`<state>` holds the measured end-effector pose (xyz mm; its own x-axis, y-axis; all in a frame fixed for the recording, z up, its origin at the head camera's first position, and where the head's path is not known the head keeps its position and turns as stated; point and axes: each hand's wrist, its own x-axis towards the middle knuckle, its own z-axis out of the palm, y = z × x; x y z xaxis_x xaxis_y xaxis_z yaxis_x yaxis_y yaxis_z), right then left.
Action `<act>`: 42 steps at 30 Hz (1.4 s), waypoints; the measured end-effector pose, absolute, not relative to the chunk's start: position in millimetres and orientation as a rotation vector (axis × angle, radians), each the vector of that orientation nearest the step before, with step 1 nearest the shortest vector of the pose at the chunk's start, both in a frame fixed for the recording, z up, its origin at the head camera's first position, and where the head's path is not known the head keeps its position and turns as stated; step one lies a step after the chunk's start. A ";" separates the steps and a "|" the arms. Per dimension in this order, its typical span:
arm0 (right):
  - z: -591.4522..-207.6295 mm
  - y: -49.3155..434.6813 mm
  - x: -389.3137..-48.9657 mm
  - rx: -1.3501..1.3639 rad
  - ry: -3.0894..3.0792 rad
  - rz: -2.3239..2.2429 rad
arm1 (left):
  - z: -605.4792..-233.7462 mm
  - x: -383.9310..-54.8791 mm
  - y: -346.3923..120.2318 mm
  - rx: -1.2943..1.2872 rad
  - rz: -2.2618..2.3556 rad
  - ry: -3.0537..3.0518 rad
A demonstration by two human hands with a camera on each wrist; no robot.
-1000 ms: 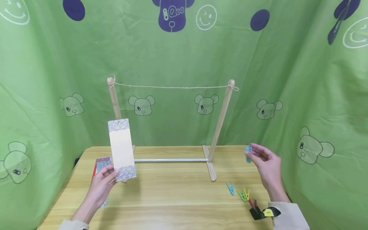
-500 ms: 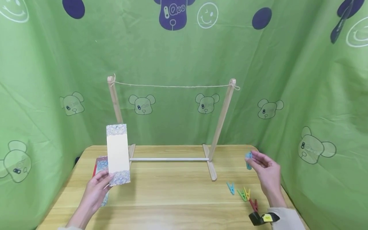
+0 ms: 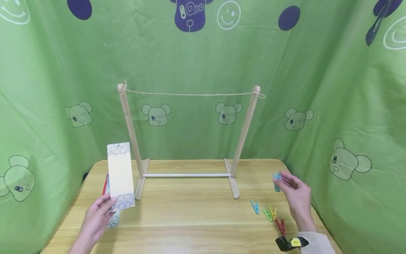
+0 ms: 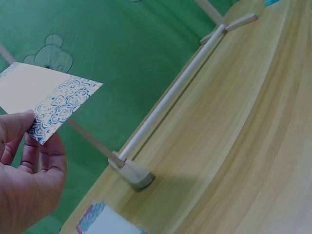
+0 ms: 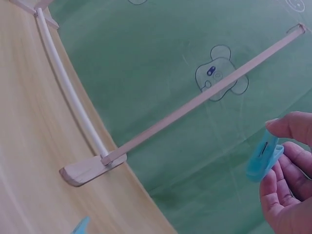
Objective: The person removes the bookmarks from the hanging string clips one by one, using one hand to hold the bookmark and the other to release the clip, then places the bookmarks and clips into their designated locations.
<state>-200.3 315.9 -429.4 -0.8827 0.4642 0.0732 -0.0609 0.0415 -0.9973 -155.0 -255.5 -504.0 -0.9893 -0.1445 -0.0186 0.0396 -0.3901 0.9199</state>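
Observation:
My left hand (image 3: 96, 217) pinches a tall card (image 3: 121, 174) by its lower left corner. The card is cream with blue lacy bands at both ends and a small hole near the top; it stands upright above the table's left side. Behind it, partly hidden, more patterned cards (image 3: 113, 221) lie on the table. On the right, my right hand (image 3: 297, 197) holds a light blue clothespin (image 5: 264, 155) between thumb and fingers, raised over the table. Below that hand lie another blue clothespin (image 3: 255, 207), a green one (image 3: 267, 214), a yellow one (image 3: 272, 212) and a red one (image 3: 280, 226).
A wooden frame stands at the back, with a left post (image 3: 130, 130), a right post (image 3: 245, 132) and a white crossbar (image 3: 187, 175) low between them. A thin string (image 3: 190, 94) is tied across the post tops. Green curtain (image 3: 196, 141) surrounds the wooden table (image 3: 190, 218).
My left hand has moved left and down with the card, uncovering more of the left post and its foot. My right hand has lowered slightly, still holding the blue clothespin.

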 end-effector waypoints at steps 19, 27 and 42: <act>-457.8 329.4 -203.7 -0.552 -2.018 1.860 | -519.2 -144.8 -284.2 0.211 -2.599 -1.593; -468.9 336.2 -204.2 -0.578 -2.116 1.774 | -521.7 -141.6 -290.4 0.260 -2.605 -1.631; -489.4 346.6 -207.6 -0.661 -2.286 1.617 | -536.3 -143.6 -304.2 0.397 -2.547 -1.693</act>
<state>-207.6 346.6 -489.4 -0.8615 0.5057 -0.0458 0.2116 0.2754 -0.9378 -143.6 -304.2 -536.3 -0.9652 -0.1885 -0.1813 -0.0942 -0.3962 0.9133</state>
